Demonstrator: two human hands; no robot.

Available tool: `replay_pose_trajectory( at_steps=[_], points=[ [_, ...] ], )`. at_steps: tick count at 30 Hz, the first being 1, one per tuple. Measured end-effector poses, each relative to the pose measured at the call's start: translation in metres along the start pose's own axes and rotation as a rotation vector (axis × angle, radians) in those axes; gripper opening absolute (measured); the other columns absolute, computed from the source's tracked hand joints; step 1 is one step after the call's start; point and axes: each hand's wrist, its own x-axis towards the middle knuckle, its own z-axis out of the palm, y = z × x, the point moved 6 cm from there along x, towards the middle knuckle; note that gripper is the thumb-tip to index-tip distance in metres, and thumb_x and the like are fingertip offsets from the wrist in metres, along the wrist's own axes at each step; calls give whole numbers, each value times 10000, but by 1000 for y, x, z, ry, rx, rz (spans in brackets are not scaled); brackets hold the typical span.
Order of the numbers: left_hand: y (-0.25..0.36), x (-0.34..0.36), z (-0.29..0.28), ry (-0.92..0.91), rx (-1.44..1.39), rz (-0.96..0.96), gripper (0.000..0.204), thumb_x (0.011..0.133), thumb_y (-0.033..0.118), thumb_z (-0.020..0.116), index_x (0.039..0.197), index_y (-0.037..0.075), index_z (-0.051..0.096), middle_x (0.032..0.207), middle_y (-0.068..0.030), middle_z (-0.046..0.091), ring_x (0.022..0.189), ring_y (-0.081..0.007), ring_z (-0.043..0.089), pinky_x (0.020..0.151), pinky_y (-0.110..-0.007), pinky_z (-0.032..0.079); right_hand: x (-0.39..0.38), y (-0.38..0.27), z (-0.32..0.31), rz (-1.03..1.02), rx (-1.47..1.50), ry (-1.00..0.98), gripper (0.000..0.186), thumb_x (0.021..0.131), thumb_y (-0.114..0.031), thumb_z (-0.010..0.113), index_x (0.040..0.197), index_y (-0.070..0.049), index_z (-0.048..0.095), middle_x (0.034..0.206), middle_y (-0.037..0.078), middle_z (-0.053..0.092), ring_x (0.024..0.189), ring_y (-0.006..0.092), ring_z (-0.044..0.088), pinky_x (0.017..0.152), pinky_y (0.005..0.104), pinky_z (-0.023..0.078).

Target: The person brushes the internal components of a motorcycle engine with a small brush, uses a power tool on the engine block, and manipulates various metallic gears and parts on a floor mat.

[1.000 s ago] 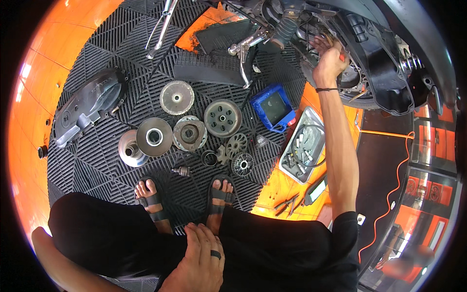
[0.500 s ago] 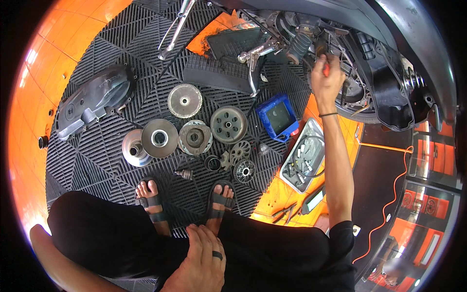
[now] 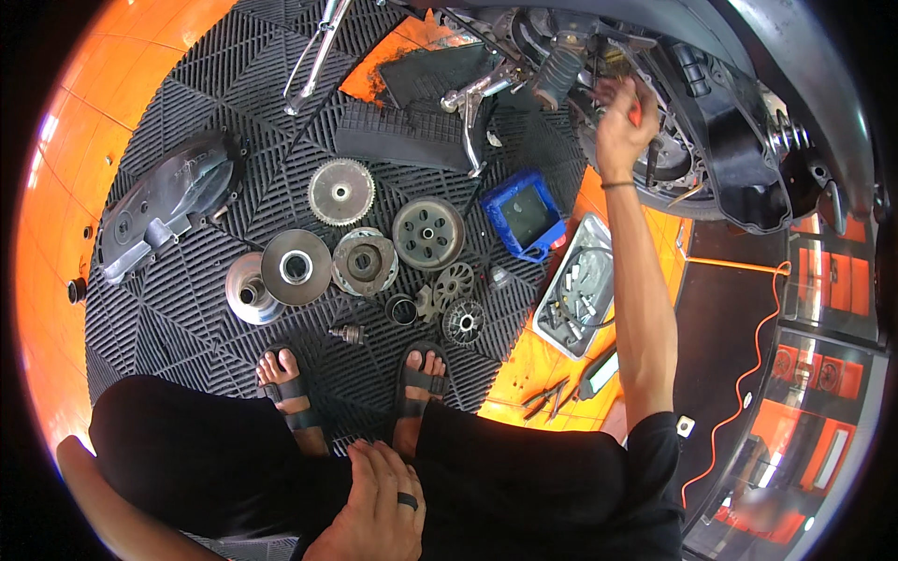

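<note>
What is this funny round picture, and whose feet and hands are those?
The picture comes from a camera worn on a person's head, looking down, so everything bends near the round edge. The two feet in sandals belong to that person. Their left hand, wearing a dark ring, rests on their lap in black clothes. Their right hand reaches up into the open engine of a scooter and grips something with a bit of red showing; I cannot tell what. On the black floor mat lie round metal parts, such as a toothed disc, beside a dark engine cover. A blue tray and a metal tray of small pieces sit nearby.
</note>
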Motion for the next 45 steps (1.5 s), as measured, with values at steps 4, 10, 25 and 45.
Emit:
replay_pose_trajectory(
  at_steps=[4,10,25,45],
  points=[
    [10,-1,5,20,237,-4,478,976,194,495,1392,-40,527,1365,-206,561,1302,-346,504,1184,-465,339,10,0,0,-307,-500,61,277,961,-178,621,1030,90,639,819,212,716,721,291,711,748,409,556],
    [-7,2,-1,-22,-36,-94,482,977,190,488,1400,-40,518,1367,-206,558,1298,-342,511,1177,-442,346,7,7,10,339,144,108,235,914,-132,565,881,89,634,709,210,694,664,286,716,704,412,558],
    [-2,-2,4,3,111,-52,498,977,214,504,1403,-44,509,1382,-212,553,1321,-345,499,1188,-452,337,9,13,1,211,-243,2,218,1002,-120,533,1029,76,623,878,227,736,714,287,736,716,382,615],
    [-8,13,-9,10,-130,-28,467,958,199,505,1381,5,545,1320,-211,587,1292,-370,512,1172,-466,349,-14,9,36,-445,-973,-333,237,952,-167,639,1095,12,576,806,276,688,716,457,687,619,527,547]
  ],
)
